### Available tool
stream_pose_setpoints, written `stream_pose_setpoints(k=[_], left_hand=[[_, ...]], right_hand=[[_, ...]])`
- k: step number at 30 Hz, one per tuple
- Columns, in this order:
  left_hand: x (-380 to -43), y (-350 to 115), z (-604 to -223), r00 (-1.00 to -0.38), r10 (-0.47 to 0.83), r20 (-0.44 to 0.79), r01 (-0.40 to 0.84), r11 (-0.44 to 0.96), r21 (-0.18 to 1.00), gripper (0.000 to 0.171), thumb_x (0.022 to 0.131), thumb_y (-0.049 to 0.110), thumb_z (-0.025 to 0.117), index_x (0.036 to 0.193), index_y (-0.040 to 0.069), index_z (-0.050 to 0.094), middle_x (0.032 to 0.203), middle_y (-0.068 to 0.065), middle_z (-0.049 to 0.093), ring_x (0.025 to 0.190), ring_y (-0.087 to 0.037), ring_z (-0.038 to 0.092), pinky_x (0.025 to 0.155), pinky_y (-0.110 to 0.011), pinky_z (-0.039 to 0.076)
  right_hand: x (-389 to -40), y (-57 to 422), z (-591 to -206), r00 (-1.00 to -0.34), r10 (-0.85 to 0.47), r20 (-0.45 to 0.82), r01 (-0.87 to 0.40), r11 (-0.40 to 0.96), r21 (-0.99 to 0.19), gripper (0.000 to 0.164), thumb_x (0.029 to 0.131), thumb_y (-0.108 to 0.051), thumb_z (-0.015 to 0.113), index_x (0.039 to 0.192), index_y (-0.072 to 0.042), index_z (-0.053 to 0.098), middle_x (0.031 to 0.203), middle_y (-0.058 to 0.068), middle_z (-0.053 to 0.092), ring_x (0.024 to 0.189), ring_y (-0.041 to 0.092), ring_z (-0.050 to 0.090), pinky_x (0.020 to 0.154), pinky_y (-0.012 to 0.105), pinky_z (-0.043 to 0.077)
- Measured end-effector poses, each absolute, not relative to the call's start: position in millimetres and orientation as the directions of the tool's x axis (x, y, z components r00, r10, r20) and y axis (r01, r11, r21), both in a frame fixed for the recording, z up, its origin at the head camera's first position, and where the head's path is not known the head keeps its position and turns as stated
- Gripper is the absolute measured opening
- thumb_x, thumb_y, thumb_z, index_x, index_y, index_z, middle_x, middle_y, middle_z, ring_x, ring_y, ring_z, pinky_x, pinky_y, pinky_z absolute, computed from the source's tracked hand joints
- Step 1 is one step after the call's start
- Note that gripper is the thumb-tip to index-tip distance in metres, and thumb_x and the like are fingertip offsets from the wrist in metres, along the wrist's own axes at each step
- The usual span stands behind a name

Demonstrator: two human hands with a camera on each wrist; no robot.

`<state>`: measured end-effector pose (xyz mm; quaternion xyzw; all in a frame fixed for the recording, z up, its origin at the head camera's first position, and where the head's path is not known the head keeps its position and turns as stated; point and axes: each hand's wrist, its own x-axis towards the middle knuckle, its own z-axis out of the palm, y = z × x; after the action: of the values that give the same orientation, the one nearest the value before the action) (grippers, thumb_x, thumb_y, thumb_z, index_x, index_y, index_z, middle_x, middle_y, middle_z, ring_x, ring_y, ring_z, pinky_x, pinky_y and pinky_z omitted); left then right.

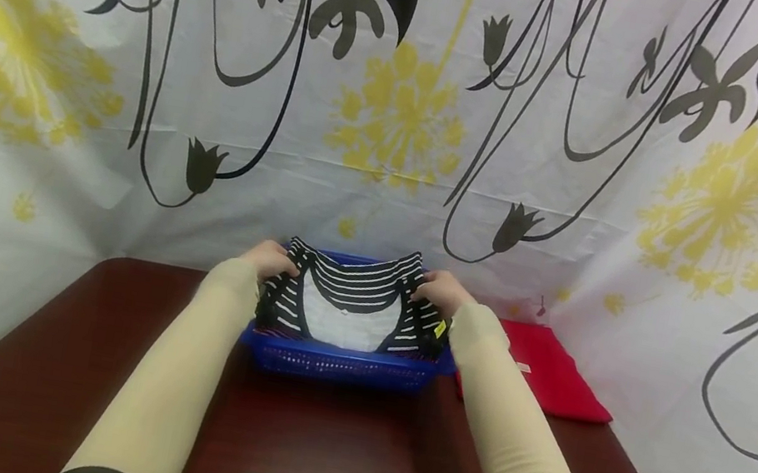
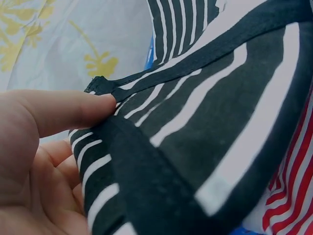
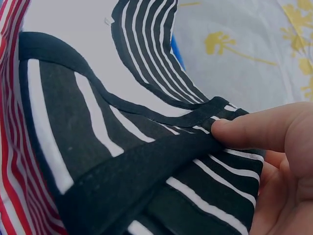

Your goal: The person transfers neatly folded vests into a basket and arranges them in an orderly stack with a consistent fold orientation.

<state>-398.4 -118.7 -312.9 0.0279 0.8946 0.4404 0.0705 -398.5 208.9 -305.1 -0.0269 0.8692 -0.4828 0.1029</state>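
A black-and-white striped garment [image 1: 359, 284] with dark trim and a white inner side is held up by its two top corners over a blue plastic basket [image 1: 341, 367]. At its left corner my left hand [image 1: 271, 259] pinches the cloth, the thumb lying on top in the left wrist view. My right hand [image 1: 444, 292] pinches the opposite corner the same way, thumb uppermost in the right wrist view. Between the hands the top edge sags. Red-and-white striped cloth [image 2: 293, 188] shows beside the garment in both wrist views. Most of the basket's inside is hidden.
A folded red cloth [image 1: 553, 373] lies on the dark brown table [image 1: 319, 446], right of the basket. Behind the table hangs a white sheet [image 1: 383, 212] with yellow and grey flowers. A yellow tag [image 1: 440, 329] shows near the right hand.
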Motion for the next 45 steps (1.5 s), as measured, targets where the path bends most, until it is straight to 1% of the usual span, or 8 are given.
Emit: stream_pose_setpoints(k=[3,8,13,15,22,33,40,45], left_hand=[[-397.8,-117.7,-312.7,-0.984,0.126,-0.126,-0.024,0.606,0.795,0.049,0.083,0.009,0.066,0.125,-0.015,0.055,0.14,-0.027,0.044,0.125,-0.037,0.045,0.104,-0.046,0.039],[-399.0,-117.4,-315.6,-0.979,0.12,-0.165,-0.05,0.643,0.764,0.054,0.085,0.012,0.067,0.131,-0.012,0.05,0.14,-0.027,0.043,0.127,-0.04,0.044,0.103,-0.05,0.04],[-396.4,-114.5,-320.3,-0.975,0.112,-0.19,-0.072,0.651,0.756,0.033,0.084,0.011,0.068,0.11,-0.008,0.06,0.118,-0.021,0.056,0.106,-0.033,0.054,0.096,-0.048,0.046],[-395.2,-113.0,-321.6,-0.973,0.108,-0.202,-0.089,0.636,0.767,0.027,0.084,0.01,0.067,0.106,-0.006,0.061,0.116,-0.02,0.057,0.105,-0.033,0.055,0.096,-0.049,0.046],[-396.5,-112.5,-324.4,-0.962,0.13,-0.242,-0.109,0.628,0.77,0.044,0.087,0.009,0.064,0.126,-0.011,0.054,0.134,-0.027,0.049,0.123,-0.042,0.046,0.102,-0.053,0.04],[-401.0,-113.1,-330.7,-0.958,0.154,-0.244,-0.077,0.678,0.731,0.04,0.087,0.006,0.062,0.122,-0.012,0.055,0.135,-0.028,0.047,0.123,-0.04,0.047,0.099,-0.05,0.044],[-398.6,-114.9,-329.0,-0.956,0.16,-0.246,-0.061,0.713,0.699,0.046,0.087,0.007,0.061,0.127,-0.013,0.051,0.137,-0.029,0.046,0.124,-0.042,0.046,0.098,-0.051,0.044],[-396.7,-116.8,-324.4,-0.95,0.184,-0.251,-0.042,0.724,0.689,0.041,0.089,0.007,0.06,0.125,-0.013,0.054,0.134,-0.029,0.048,0.119,-0.041,0.051,0.096,-0.047,0.046]], right_hand=[[-402.3,208.3,-309.3,-0.977,-0.135,-0.165,0.069,0.532,-0.844,0.068,0.084,0.007,0.059,0.145,0.011,0.031,0.152,0.024,0.028,0.135,0.037,0.032,0.105,0.049,0.038],[-404.8,204.3,-318.3,-0.972,-0.135,-0.193,0.091,0.54,-0.837,0.068,0.085,0.006,0.059,0.146,0.011,0.03,0.151,0.025,0.029,0.135,0.038,0.032,0.104,0.051,0.039],[-407.8,203.1,-328.0,-0.97,-0.146,-0.196,0.076,0.579,-0.811,0.066,0.084,0.007,0.06,0.144,0.012,0.032,0.149,0.027,0.033,0.135,0.037,0.034,0.104,0.046,0.04],[-409.3,203.4,-330.5,-0.971,-0.145,-0.192,0.071,0.59,-0.804,0.066,0.083,0.007,0.061,0.143,0.013,0.033,0.148,0.027,0.034,0.134,0.037,0.035,0.103,0.046,0.041],[-411.2,202.5,-333.3,-0.97,-0.146,-0.194,0.062,0.623,-0.78,0.067,0.082,0.006,0.062,0.143,0.013,0.033,0.148,0.028,0.033,0.135,0.039,0.033,0.104,0.047,0.039],[-409.8,203.6,-338.1,-0.974,-0.149,-0.173,0.04,0.633,-0.773,0.066,0.082,0.006,0.062,0.142,0.014,0.035,0.148,0.028,0.034,0.134,0.039,0.035,0.1,0.045,0.044],[-406.5,200.4,-337.4,-0.97,-0.158,-0.185,0.044,0.632,-0.773,0.065,0.082,0.006,0.061,0.141,0.015,0.034,0.147,0.029,0.034,0.133,0.039,0.037,0.099,0.045,0.045],[-404.1,199.4,-337.0,-0.969,-0.157,-0.191,0.045,0.645,-0.763,0.065,0.081,0.005,0.06,0.14,0.016,0.036,0.146,0.029,0.036,0.131,0.038,0.04,0.098,0.044,0.045]])
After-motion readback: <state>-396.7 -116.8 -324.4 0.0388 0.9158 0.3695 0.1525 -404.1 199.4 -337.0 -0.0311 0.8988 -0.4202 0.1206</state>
